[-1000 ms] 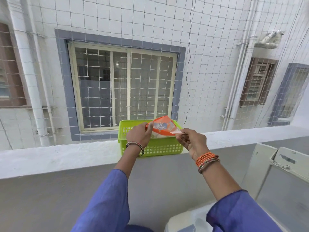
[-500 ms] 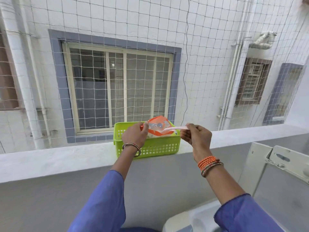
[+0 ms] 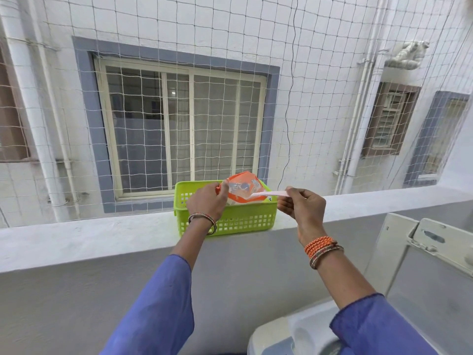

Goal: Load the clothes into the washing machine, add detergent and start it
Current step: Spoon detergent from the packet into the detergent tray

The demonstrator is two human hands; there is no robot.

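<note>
Left hand (image 3: 207,199) is pinching the top corner of an orange and white plastic detergent pouch (image 3: 243,188), which is sitting in a lime-green perforated plastic basket (image 3: 230,221) on the grey concrete ledge (image 3: 89,237). Right hand (image 3: 302,203) is gripping a thin pale pink strip (image 3: 268,193) between thumb and fingers, reaching to the pouch. White washing machine (image 3: 294,334) is peeking in bottom right, lid (image 3: 422,252) standing up.

left hand (image 3: 207,202) grips detergent pouch (image 3: 243,187) | right hand (image 3: 302,204) pinches scoop handle (image 3: 268,193) | over green basket (image 3: 230,221)
</note>
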